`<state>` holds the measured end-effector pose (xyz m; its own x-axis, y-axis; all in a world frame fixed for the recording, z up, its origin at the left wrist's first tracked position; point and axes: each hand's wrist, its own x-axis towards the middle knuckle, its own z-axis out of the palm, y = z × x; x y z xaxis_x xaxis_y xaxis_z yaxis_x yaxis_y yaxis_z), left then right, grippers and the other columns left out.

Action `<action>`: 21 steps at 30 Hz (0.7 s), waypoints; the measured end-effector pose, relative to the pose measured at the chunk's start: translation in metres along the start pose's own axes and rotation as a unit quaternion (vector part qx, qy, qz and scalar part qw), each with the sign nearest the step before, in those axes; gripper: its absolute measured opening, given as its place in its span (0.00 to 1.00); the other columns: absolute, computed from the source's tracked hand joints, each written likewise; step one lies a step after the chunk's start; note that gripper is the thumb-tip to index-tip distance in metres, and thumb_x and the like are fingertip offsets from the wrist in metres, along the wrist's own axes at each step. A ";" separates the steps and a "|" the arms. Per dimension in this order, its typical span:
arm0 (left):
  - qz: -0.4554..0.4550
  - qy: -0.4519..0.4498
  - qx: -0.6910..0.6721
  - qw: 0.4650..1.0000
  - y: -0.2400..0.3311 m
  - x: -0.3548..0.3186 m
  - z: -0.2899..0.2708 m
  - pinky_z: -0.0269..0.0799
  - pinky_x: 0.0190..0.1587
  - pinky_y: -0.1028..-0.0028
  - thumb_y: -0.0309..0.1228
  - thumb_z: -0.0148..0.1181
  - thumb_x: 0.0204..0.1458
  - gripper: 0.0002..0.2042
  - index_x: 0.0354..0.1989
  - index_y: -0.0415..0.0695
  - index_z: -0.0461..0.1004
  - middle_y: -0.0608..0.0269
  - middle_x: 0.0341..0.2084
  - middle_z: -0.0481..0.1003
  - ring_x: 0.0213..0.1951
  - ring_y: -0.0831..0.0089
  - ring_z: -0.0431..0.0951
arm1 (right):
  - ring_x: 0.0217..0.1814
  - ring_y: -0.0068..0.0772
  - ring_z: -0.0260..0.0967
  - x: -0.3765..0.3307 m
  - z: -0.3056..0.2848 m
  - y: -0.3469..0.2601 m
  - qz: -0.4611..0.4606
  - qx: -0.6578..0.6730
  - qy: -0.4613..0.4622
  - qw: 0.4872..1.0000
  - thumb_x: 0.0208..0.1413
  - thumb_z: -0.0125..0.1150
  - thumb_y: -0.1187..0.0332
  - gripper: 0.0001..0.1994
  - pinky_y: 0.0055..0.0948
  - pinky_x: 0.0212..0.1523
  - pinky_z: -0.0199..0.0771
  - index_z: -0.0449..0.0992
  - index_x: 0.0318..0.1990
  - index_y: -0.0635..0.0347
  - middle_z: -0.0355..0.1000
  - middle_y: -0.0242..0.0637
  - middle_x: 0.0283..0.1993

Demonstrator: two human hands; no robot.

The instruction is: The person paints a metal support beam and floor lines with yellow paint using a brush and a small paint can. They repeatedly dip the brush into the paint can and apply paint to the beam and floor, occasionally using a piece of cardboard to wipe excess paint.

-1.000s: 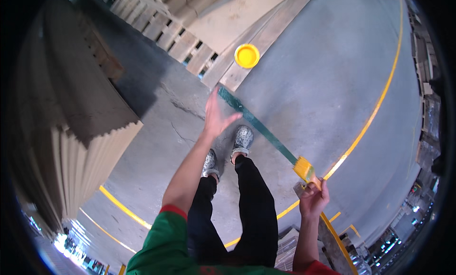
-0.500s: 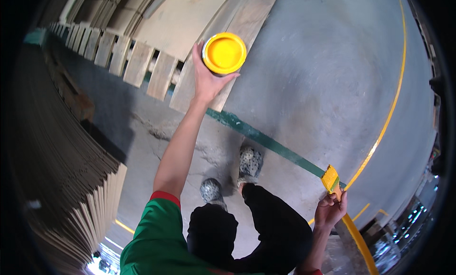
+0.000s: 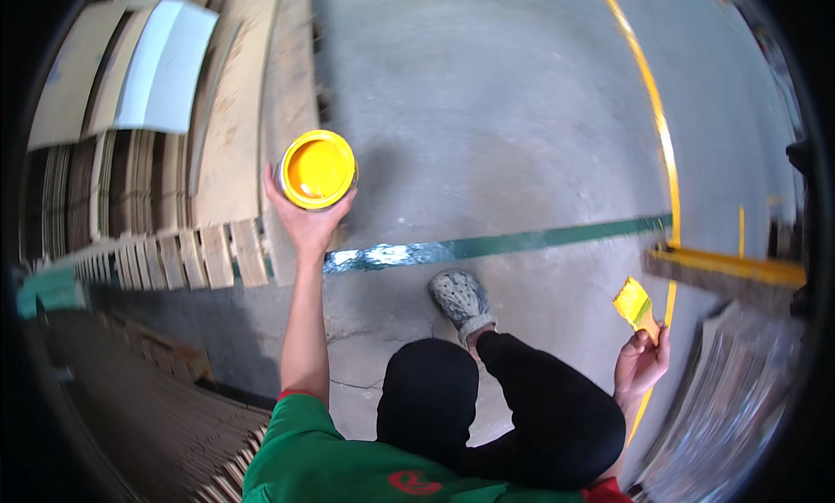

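My left hand (image 3: pixel 306 220) reaches forward and grips a round can of yellow paint (image 3: pixel 318 169) from below; the can is open and full of yellow. My right hand (image 3: pixel 641 361) is out at the lower right and holds a paintbrush (image 3: pixel 635 305) with yellow-coated bristles pointing up. A green painted line (image 3: pixel 496 244) runs across the grey concrete floor between the two hands. My knee in black trousers and one grey shoe (image 3: pixel 463 299) are below the line.
Wooden pallets and stacked boards (image 3: pixel 187 203) fill the left side, with a white sheet (image 3: pixel 165 64) on top. A yellow floor line (image 3: pixel 657 138) curves along the right. A yellow-edged beam (image 3: pixel 726 268) lies at the right. More stacked boards (image 3: pixel 148 425) sit at lower left.
The view has swung around the can. My left hand has closed under the yellow can and holds it. The right hand keeps the brush out to the right.
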<state>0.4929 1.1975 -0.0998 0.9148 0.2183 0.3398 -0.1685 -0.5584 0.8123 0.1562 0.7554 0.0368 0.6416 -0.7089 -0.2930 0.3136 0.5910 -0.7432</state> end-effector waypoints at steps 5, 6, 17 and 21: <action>0.052 -0.126 -0.079 0.988 0.105 -0.029 0.019 0.60 0.72 0.59 0.39 0.88 0.28 0.66 0.76 0.40 0.45 0.46 0.66 0.60 0.68 0.53 0.65 | 0.35 0.28 0.76 -0.023 0.023 -0.084 -0.152 -0.115 0.035 0.981 0.71 0.56 0.66 0.09 0.22 0.36 0.83 0.75 0.45 0.64 0.76 0.42 0.42; 0.062 -0.153 -0.104 0.981 0.130 -0.037 0.023 0.60 0.72 0.58 0.40 0.88 0.28 0.66 0.76 0.40 0.45 0.46 0.66 0.61 0.68 0.54 0.66 | 0.33 0.25 0.74 -0.018 0.043 -0.106 -0.157 -0.155 -0.059 0.974 0.70 0.57 0.64 0.10 0.19 0.31 0.77 0.73 0.45 0.63 0.76 0.41 0.41; 0.130 -0.382 -0.272 0.874 0.347 -0.163 0.060 0.63 0.70 0.61 0.34 0.88 0.29 0.66 0.76 0.37 0.42 0.47 0.64 0.64 0.65 0.58 0.70 | 0.29 0.28 0.80 -0.023 0.144 -0.155 -0.237 -0.488 -0.213 0.813 0.60 0.64 0.74 0.06 0.26 0.30 0.79 0.74 0.42 0.65 0.80 0.38 0.33; 0.155 -0.423 -0.256 0.855 0.399 -0.219 0.091 0.61 0.71 0.59 0.33 0.87 0.31 0.65 0.75 0.37 0.41 0.47 0.64 0.64 0.66 0.58 0.68 | 0.29 0.27 0.80 -0.006 0.091 -0.200 -0.234 -0.532 -0.189 0.792 0.59 0.66 0.74 0.08 0.25 0.29 0.79 0.73 0.42 0.64 0.79 0.38 0.31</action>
<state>0.2586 0.8542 0.1064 0.6983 -0.6552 0.2884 -0.3918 -0.0127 0.9200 0.1535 0.6763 0.2415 0.8560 -0.4701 0.2151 -0.0592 -0.5024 -0.8626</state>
